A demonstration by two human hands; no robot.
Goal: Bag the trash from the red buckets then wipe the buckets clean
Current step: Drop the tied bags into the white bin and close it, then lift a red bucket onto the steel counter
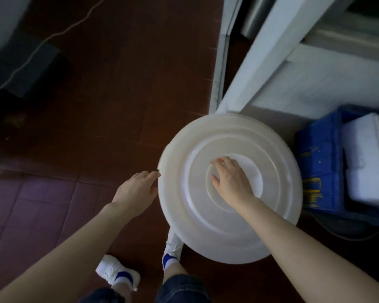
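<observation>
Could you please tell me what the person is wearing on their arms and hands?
Nothing is worn on them. The left forearm and right forearm are bare to the frame edge, with no sleeves in view. The left hand and right hand have no gloves, and no watch, bracelet or ring can be seen.

One head-worn, wide-angle view looks almost straight down from close above a round white plastic lid (206,226) right of centre. Red-brown tiled floor (109,84) fills the left, and white shoes (116,272) sit at the bottom edge.
</observation>
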